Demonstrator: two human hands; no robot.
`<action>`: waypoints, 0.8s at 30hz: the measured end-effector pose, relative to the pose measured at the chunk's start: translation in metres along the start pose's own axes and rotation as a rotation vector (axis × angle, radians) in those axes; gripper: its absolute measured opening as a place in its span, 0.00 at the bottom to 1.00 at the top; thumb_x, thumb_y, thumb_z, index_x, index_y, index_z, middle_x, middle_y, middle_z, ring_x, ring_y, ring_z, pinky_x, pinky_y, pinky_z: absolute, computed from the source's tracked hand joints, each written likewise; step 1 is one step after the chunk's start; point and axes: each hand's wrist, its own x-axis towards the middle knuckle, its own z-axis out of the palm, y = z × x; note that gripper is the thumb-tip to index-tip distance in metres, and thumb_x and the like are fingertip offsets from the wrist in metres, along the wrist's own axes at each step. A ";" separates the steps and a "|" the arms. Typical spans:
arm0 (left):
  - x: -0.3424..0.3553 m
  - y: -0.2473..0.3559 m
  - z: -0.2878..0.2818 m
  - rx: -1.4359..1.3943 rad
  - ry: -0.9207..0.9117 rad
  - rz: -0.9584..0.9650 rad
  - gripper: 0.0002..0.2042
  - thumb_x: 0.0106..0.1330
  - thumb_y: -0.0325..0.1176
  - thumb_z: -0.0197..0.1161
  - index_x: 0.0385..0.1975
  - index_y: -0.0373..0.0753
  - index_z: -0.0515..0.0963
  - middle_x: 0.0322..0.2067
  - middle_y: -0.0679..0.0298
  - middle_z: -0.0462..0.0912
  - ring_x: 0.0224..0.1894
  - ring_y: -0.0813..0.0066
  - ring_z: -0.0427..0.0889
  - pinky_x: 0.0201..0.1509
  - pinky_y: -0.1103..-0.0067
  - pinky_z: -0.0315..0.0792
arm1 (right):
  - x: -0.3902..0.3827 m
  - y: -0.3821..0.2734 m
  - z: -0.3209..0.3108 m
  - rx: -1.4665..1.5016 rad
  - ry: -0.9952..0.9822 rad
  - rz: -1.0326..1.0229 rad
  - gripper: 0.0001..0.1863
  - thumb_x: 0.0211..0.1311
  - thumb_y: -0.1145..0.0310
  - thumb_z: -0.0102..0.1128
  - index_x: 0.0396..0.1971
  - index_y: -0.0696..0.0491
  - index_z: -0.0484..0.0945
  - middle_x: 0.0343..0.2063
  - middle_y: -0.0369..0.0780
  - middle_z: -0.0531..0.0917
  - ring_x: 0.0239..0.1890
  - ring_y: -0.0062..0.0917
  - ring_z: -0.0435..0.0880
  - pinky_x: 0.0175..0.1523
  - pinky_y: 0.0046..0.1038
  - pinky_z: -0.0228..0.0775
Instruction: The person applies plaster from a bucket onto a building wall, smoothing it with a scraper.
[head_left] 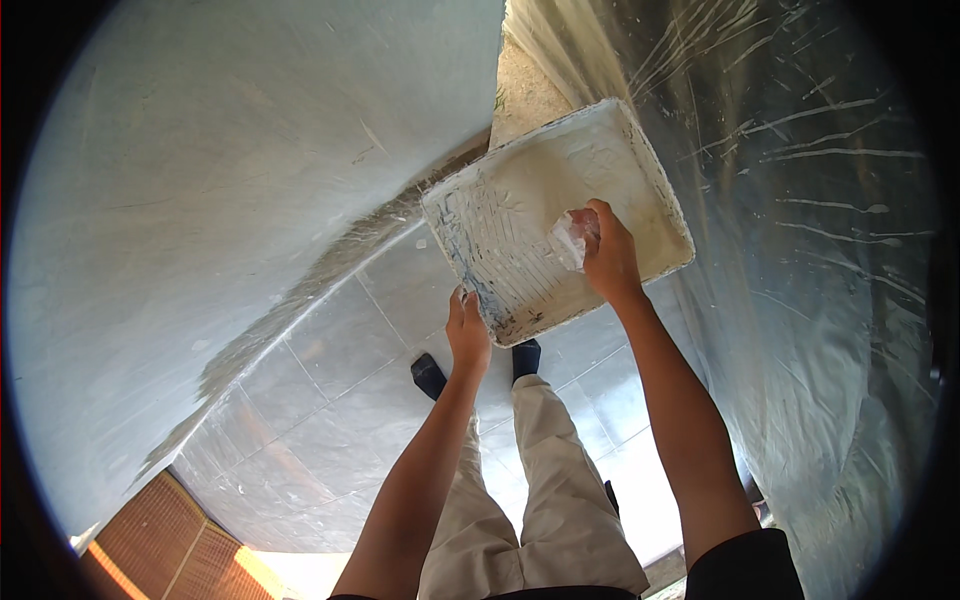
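A paint tray [535, 165], smeared with off-white paint and with a ribbed slope at its near left, hangs tilted above the floor in front of me. My left hand [468, 332] grips its near left edge, thumb and fingers closed at the rim. Over the tray's middle, my right hand [612, 262] is closed on a small, whitish, paint-covered piece [571, 240]. Whether that piece is a sponge or a wadded cloth I cannot tell. It is against or just above the painted surface; the gap does not show.
A smooth grey wall [230, 180] rises on the left, its lower edge rough and dark. Paint-streaked plastic sheeting [810, 260] hangs at the right. Grey floor tiles [330, 340] lie below, with my feet in dark socks. An orange-brown grid panel [160, 540] is at the lower left.
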 end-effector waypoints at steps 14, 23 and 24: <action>-0.002 0.015 -0.009 0.000 -0.089 -0.041 0.24 0.75 0.39 0.44 0.64 0.30 0.62 0.56 0.42 0.74 0.60 0.58 0.73 0.63 0.73 0.63 | -0.013 0.000 0.017 -0.027 0.072 0.035 0.23 0.57 0.86 0.53 0.53 0.56 0.66 0.44 0.46 0.81 0.50 0.43 0.79 0.53 0.40 0.71; 0.001 0.010 -0.007 0.044 -0.101 -0.050 0.24 0.74 0.40 0.44 0.64 0.30 0.62 0.56 0.41 0.74 0.59 0.56 0.74 0.63 0.73 0.63 | -0.007 0.001 0.021 -0.024 0.057 0.101 0.24 0.55 0.86 0.53 0.52 0.56 0.66 0.44 0.46 0.82 0.50 0.43 0.79 0.53 0.40 0.71; 0.001 0.009 -0.006 0.043 -0.102 -0.050 0.24 0.74 0.40 0.44 0.64 0.30 0.62 0.56 0.41 0.74 0.59 0.56 0.74 0.63 0.73 0.63 | -0.008 0.001 0.023 -0.025 0.064 0.113 0.23 0.55 0.86 0.53 0.52 0.56 0.66 0.44 0.45 0.82 0.49 0.43 0.79 0.53 0.40 0.71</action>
